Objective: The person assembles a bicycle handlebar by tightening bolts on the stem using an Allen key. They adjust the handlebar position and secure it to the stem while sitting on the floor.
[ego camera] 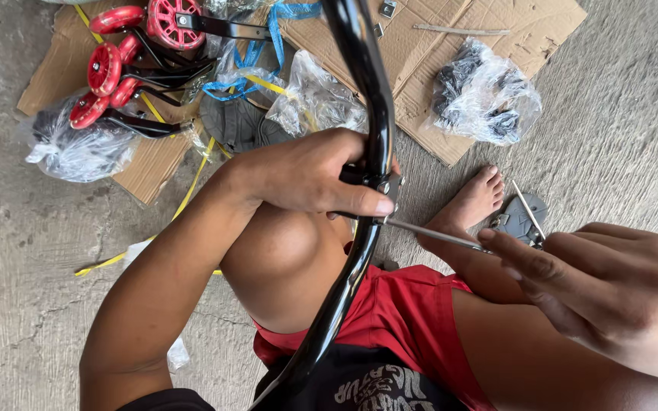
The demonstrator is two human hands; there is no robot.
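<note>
My left hand (310,175) grips a black curved handlebar tube (371,99) at a small clamp with a bolt (384,185), thumb stretched along it. My right hand (611,285) pinches a thin metal tool (436,234) whose tip reaches the clamp. The tube runs from the top of the view down across my knee (283,259) and red shorts (413,312). My bare foot (474,202) rests on the concrete floor (24,251) past the tool.
Flattened cardboard (428,53) lies ahead with red training wheels on black brackets (127,57), several clear plastic bags of parts (485,95), grey pedals (241,122), yellow and blue straps. A grey part and a thin rod (525,213) lie by my foot.
</note>
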